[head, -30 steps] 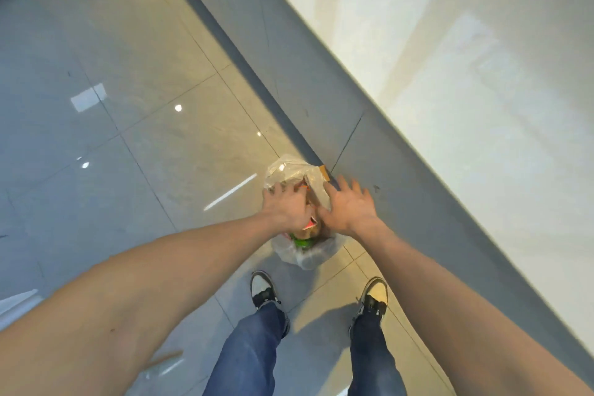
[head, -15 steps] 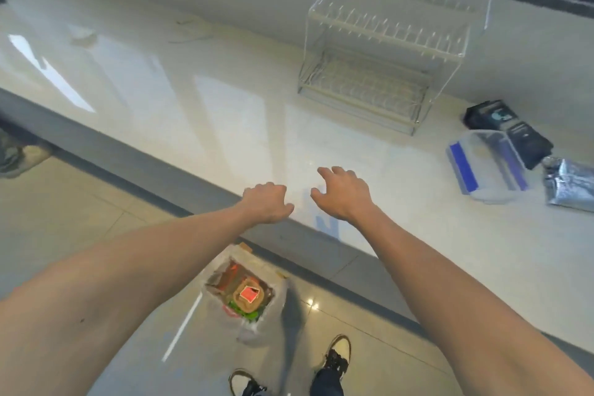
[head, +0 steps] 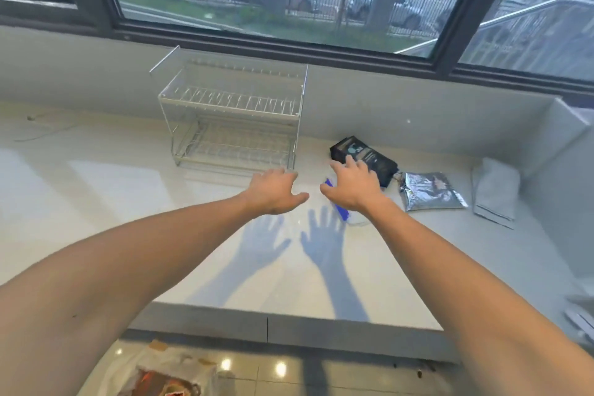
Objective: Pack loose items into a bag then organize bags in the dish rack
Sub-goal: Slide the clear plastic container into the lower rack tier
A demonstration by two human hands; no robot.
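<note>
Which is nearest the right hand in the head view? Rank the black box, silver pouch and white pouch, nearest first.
From the right hand:
1. Black box, just beyond the fingertips, partly behind them.
2. Silver pouch, flat on the counter to the hand's right.
3. White pouch, farther right, near the side wall.

White wire dish rack (head: 231,125), black box (head: 369,156), silver foil pouch (head: 429,191)

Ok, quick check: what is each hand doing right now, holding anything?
Left hand: open, fingers relaxed, holding nothing, above the counter.
Right hand: open, fingers spread, holding nothing.
</note>
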